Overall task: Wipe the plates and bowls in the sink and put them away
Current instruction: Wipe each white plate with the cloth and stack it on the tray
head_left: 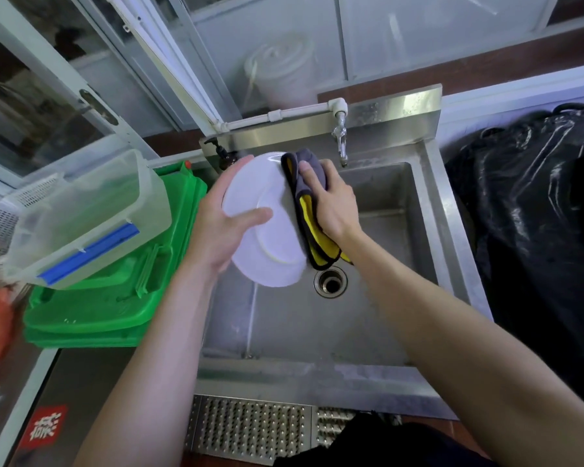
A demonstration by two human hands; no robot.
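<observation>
- Head view: the white plate (267, 224) is up above the steel sink (429, 210), tilted on edge, its underside and foot ring facing the camera.
- The left hand (221, 224) grips the plate from nine o'clock, thumb laid across the underside, fingers curled round the far rim at eleven o'clock.
- The right hand (331, 200) presses a grey and yellow cloth (309, 210) against the plate's three o'clock edge; fingers curl over the grey fold, so it holds the cloth.
- The cloth wraps the rim there, with its yellow side hanging down toward five o'clock of the plate.
- The drain (330, 282) sits in the basin floor, just below the plate's lower edge, at five o'clock from it.
- The tap (340, 136) hangs off a white pipe (284, 115) at twelve o'clock of the basin, just right of the cloth's top.
- A dark pump bottle (221, 155) peeks out behind the plate at eleven o'clock.
- At nine o'clock of the sink, green plastic lids (115, 298) are stacked on the surface, and a clear box (88, 217) with a blue clip rests tilted on top.
- At three o'clock, a black plastic bag (536, 197) bulges beside the sink wall.
- At six o'clock, a perforated metal grate (250, 429) lies on the floor under the sink's front edge.
</observation>
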